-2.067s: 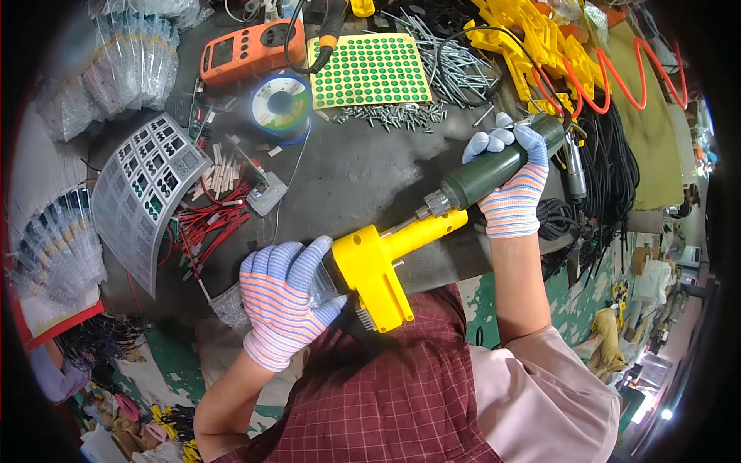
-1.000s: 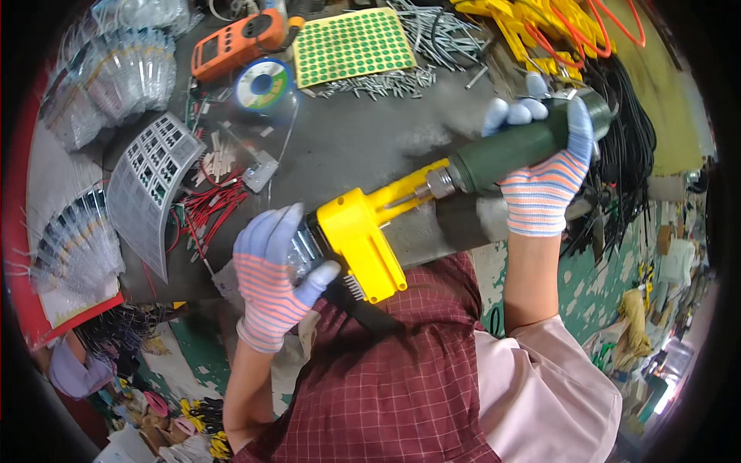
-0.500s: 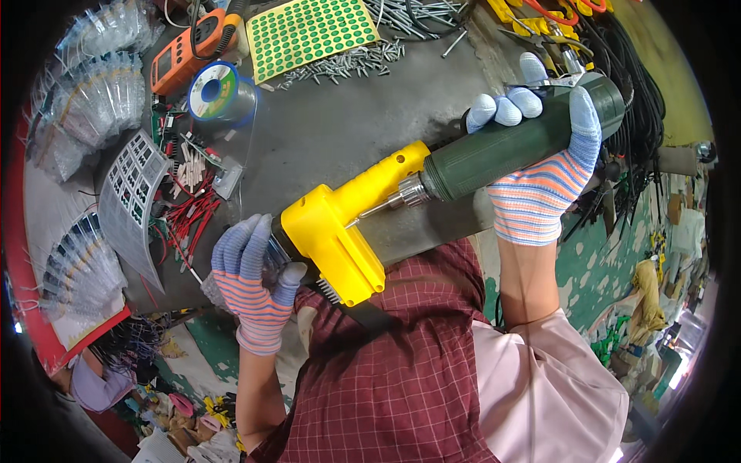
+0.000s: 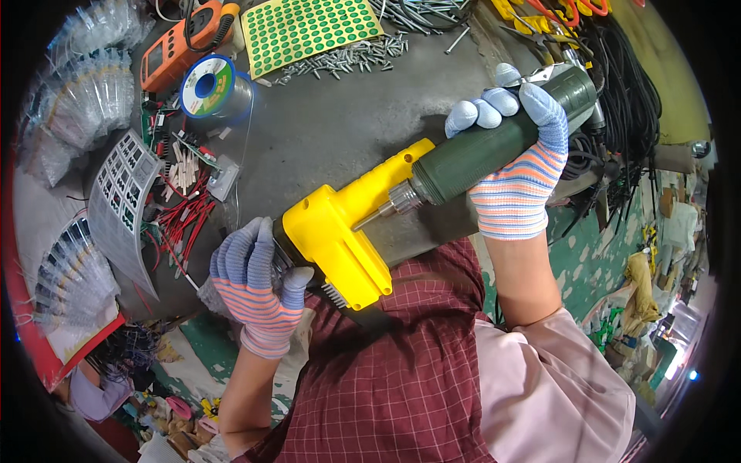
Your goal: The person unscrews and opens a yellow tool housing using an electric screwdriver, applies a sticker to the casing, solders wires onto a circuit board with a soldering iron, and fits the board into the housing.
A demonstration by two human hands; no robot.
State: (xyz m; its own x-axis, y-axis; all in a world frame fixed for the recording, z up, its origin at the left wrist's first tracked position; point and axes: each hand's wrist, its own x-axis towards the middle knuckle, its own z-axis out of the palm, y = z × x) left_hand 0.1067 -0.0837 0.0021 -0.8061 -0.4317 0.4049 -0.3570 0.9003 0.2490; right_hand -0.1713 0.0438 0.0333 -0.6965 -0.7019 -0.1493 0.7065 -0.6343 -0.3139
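- Head view: just past your apron [image 4: 386, 363], your left hand [image 4: 258, 289] pinched one end of the yellow housing [image 4: 330, 239].
- Your right hand [image 4: 517, 181] wrapped around the green power screwdriver [image 4: 478, 158], bit [image 4: 372, 218] against the housing.
- Farther off were solder spool [image 4: 220, 92], loose screws [image 4: 347, 58], orange meter [image 4: 179, 44], green-dotted sheet [image 4: 309, 35].

Soft, fairly even light fills the middle, where the hands [image 4: 517, 174] and the yellow casing [image 4: 332, 224] look reasonably crisp, the metal chuck [image 4: 404, 197] glints, and soft shadows darken the apron [image 4: 394, 363] under the casing. The dark counter [image 4: 324, 139] carries a dull grey sheen, while the clear bags [image 4: 85, 100] catch pale highlights. Toward the rim everything bends and softens (the corners go fully black), with a white glare burning at lower right.
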